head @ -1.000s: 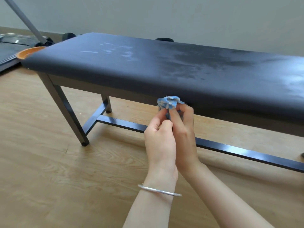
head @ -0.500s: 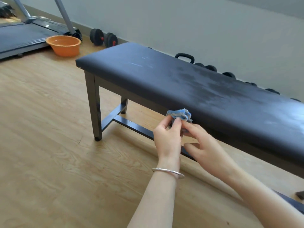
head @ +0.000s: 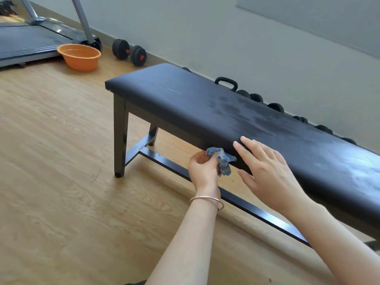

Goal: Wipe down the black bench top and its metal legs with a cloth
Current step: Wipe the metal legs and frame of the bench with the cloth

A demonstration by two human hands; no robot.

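Now pinching a small crumpled blue cloth (head: 223, 161) between thumb and fingers of the left hand (head: 202, 168), right at the near long edge of the black bench top (head: 205, 108), about halfway along it; not possible to tell whether touching the side face or only just beside it. Holding the right hand (head: 267, 171) flat and empty, fingers straight and a little spread, just to the right of the cloth, fingertips reaching over that same edge, not showing clearly any contact with the bench top. Facing the bench top broadside, with its long axis running from the far left end down to the near right, across in front of both hands, and with dull grey smears on the surface just beyond the fingertips. Seeing the metal legs (head: 120, 136) under the left end of the bench top, well apart from the hands, and the low rail (head: 236, 199) directly below the near edge. Judging the coming move as turning on this: lifting the cloth up over the edge, then stroking along the long axis, not across it. Probably leading with the left hand, nearer to the edge and carrying the cloth, toward the left end first.
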